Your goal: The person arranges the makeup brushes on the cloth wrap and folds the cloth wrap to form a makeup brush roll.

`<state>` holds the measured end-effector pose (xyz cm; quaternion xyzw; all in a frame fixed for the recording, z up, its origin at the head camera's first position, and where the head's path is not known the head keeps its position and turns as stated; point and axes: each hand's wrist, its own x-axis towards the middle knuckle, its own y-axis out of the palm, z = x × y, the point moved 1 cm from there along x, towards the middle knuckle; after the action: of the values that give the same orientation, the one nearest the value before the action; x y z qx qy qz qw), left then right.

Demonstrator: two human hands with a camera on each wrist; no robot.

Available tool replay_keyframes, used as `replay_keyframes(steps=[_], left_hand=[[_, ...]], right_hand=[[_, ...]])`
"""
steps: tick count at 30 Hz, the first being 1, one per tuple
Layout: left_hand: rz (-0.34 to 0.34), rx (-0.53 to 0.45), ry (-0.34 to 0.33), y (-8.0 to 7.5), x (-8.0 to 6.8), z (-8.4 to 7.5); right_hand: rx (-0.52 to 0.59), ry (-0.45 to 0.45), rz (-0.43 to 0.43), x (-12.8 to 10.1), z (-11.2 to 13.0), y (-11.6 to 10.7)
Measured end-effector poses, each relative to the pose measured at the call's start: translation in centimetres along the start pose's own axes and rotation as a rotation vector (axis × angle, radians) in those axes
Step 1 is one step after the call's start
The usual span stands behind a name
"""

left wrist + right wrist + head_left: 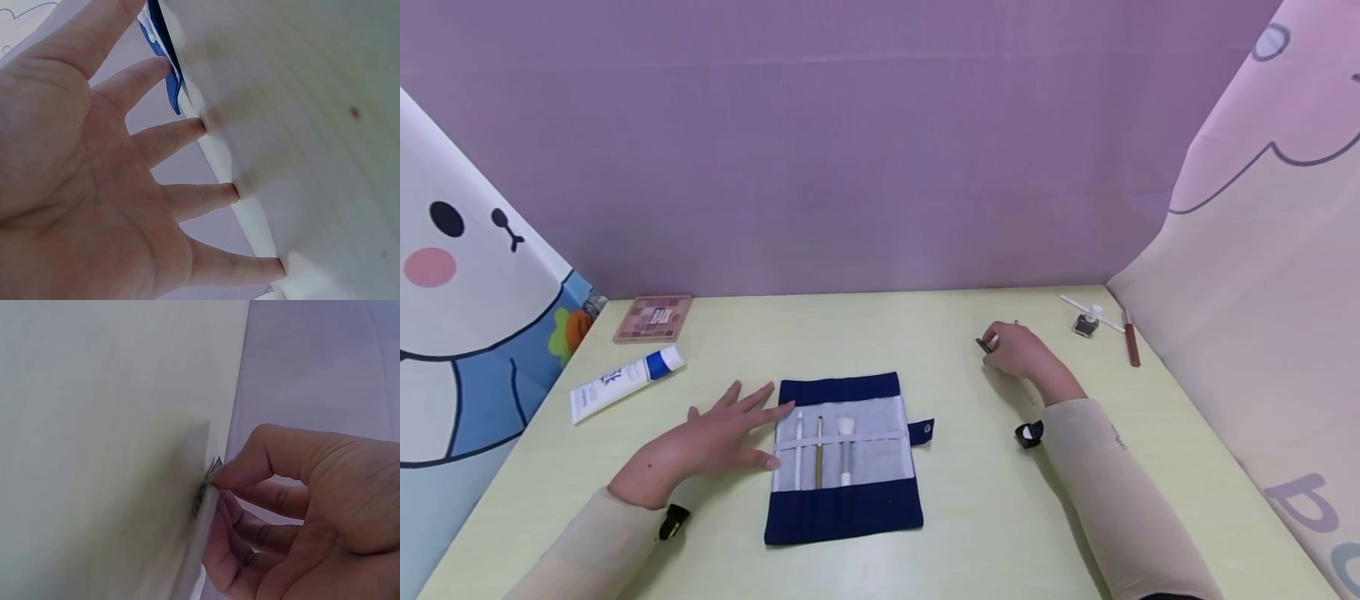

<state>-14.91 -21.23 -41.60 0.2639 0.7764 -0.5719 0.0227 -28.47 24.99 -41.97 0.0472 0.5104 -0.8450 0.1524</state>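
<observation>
A navy brush roll (842, 508) lies unrolled at the table's middle, with three brushes (818, 450) tucked in its grey pocket. My left hand (730, 429) lies flat, fingers spread, and its fingertips touch the roll's left edge. In the left wrist view the left hand (125, 175) shows straight fingers against the table, with the roll's blue edge (164, 56) by the top fingers. Farther back on the right, my right hand (1011, 348) pinches a slim grey tool (984, 343) against the tabletop. In the right wrist view the right hand (281, 506) has curled fingers, and thumb and forefinger hold the tool (206, 500).
An eyeshadow palette (652, 318) and a white tube with a blue cap (625, 379) lie at the back left. At the back right are a white stick (1078, 305), a small dark pot (1086, 326) and a brown pencil (1131, 343). Printed cloth walls stand on both sides.
</observation>
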Motion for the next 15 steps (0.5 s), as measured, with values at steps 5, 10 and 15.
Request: replay_keyframes(steps=[5, 10, 15], left_hand=[[0.001, 0.008, -0.008, 0.1, 0.1, 0.0], [-0.001, 0.021, -0.013, 0.1, 0.2, 0.1], [-0.003, 0.029, -0.011, 0.0, 0.2, 0.1]], right_hand=[[0.029, 0.003, 0.002, -0.1, 0.5, -0.3], [0.130, -0.035, -0.003, -0.5, 2.0, -0.8], [0.328, -0.110, 0.008, -0.7, 4.0, -1.2]])
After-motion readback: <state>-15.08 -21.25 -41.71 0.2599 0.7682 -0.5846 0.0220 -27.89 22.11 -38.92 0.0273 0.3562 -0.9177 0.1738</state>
